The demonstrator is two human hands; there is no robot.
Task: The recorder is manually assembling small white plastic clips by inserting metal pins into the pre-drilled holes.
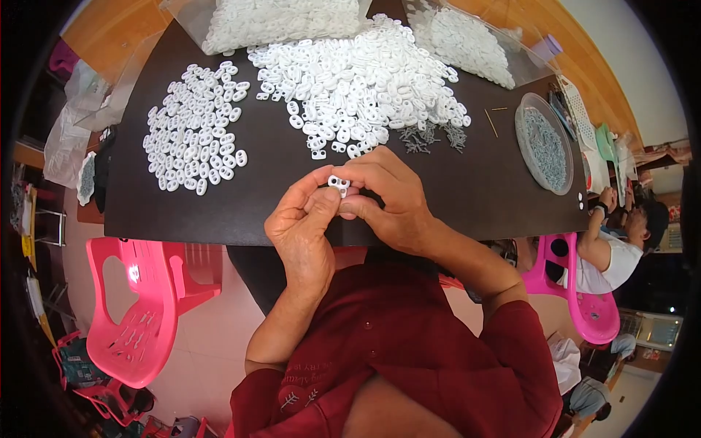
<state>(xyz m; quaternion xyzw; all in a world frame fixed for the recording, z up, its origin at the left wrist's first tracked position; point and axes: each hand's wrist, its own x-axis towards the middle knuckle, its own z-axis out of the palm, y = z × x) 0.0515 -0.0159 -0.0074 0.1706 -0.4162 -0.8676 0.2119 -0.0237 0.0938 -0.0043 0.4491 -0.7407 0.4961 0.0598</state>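
Observation:
Close in front of my body, at the table's near edge, both hands pinch a small white two-holed plastic piece between fingers and thumbs. My left hand grips its left and lower side. From the other side, my right hand closes on it with thumb and forefinger, hiding part of it. Beyond the hands lies a large heap of loose white two-holed pieces. A flatter group of white oval pieces is spread at the left. Small grey pins lie at the heap's near right edge.
A clear round tub of grey pins stands at the right, near two thin brass-coloured rods. Clear bags of white pieces are at the back. Pink chairs flank me. A seated person works at the far right.

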